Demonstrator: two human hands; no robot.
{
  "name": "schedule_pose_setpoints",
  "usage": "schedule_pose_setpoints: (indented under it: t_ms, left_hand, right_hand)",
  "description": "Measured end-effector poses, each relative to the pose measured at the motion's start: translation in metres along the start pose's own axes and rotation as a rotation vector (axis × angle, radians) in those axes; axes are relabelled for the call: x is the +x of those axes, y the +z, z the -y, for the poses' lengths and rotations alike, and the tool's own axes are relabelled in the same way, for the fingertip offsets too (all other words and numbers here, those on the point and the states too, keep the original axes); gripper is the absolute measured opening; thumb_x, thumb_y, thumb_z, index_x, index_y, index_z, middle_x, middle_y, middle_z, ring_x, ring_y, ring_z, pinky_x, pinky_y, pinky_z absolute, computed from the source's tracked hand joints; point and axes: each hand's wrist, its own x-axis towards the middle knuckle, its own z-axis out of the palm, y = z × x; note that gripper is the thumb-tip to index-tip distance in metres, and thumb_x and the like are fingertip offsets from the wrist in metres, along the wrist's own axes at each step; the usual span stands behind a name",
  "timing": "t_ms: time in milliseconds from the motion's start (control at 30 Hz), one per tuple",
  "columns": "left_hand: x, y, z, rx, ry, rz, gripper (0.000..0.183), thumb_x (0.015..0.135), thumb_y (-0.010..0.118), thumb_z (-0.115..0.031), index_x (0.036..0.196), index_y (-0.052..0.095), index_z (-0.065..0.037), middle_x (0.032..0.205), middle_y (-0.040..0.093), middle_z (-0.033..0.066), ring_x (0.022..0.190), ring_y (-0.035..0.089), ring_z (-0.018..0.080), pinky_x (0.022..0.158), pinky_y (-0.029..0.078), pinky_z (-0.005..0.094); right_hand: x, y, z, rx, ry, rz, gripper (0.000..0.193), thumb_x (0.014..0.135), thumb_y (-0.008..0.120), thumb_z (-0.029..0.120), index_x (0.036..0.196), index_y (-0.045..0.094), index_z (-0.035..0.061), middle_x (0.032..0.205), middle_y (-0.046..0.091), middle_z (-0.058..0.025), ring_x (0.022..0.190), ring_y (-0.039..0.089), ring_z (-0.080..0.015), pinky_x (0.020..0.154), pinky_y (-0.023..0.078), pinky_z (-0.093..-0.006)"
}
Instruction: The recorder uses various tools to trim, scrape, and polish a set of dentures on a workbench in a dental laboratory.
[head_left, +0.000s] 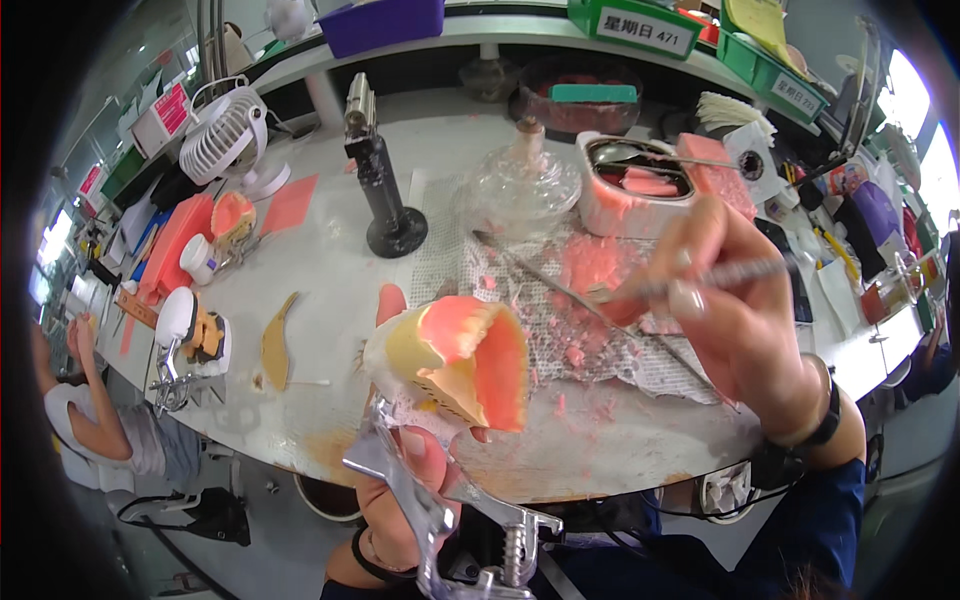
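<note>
While the left hand (387,515) clamps its fingers on a dental model (450,350), the right hand (745,335), right of it, pinches a slender tool (737,277).

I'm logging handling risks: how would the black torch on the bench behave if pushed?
The black torch might tip if pushed near its top, being tall and slim. A low push may only slide it, given its wider round base.

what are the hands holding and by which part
The left hand holds a dental model by its pale base, beside the metal frame. The right hand pinches a slim, blurred tool by its shaft, between thumb and fingers.
</note>
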Motion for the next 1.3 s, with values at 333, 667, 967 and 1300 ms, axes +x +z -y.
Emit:
schedule_pose_setpoints:
  t_ms: [333, 667, 967, 1300]
  left_hand:
    - [0.003, 0.019, -0.005, -0.047, 0.067, 0.087, 0.094, 0.090, 0.062, -0.039, 0.152, 0.002, -0.001, 0.149, 0.030, 0.0244, 0.141, 0.031, 0.0328, 0.118, 0.021, 0.0476]
    - [0.002, 0.015, -0.007, -0.047, -0.014, 0.117, 0.097, 0.088, 0.063, -0.039, 0.153, 0.000, -0.005, 0.150, 0.030, 0.0236, 0.140, 0.033, 0.0334, 0.117, 0.023, 0.0468]
    - [0.003, 0.016, -0.005, -0.009, 0.001, 0.089, 0.099, 0.087, 0.063, -0.041, 0.153, 0.000, -0.003, 0.148, 0.032, 0.0228, 0.138, 0.036, 0.0328, 0.117, 0.024, 0.0466]
    - [0.002, 0.015, -0.009, -0.052, -0.061, 0.019, 0.115, 0.080, 0.074, -0.051, 0.153, -0.003, -0.009, 0.141, 0.041, 0.0116, 0.128, 0.045, 0.0233, 0.108, 0.038, 0.0418]
  right_hand:
    - [-0.021, 0.019, -0.006, -0.082, -0.110, 0.262, 0.025, 0.073, 0.065, -0.011, 0.087, 0.050, 0.0040, 0.078, 0.059, -0.0096, 0.079, 0.066, -0.0172, 0.114, 0.021, -0.0639]
    - [-0.023, 0.021, -0.006, -0.157, -0.116, 0.291, 0.023, 0.075, 0.066, -0.010, 0.086, 0.051, 0.0022, 0.076, 0.058, -0.0093, 0.073, 0.064, -0.0148, 0.111, 0.030, -0.0624]
    - [-0.023, 0.020, -0.010, -0.195, -0.148, 0.303, 0.025, 0.074, 0.068, -0.011, 0.086, 0.051, 0.0023, 0.076, 0.059, -0.0092, 0.073, 0.064, -0.0154, 0.110, 0.032, -0.0603]
    - [-0.022, 0.017, -0.007, -0.244, -0.120, 0.345, 0.024, 0.073, 0.069, -0.007, 0.085, 0.051, 0.0034, 0.073, 0.061, -0.0096, 0.074, 0.066, -0.0180, 0.110, 0.033, -0.0582]
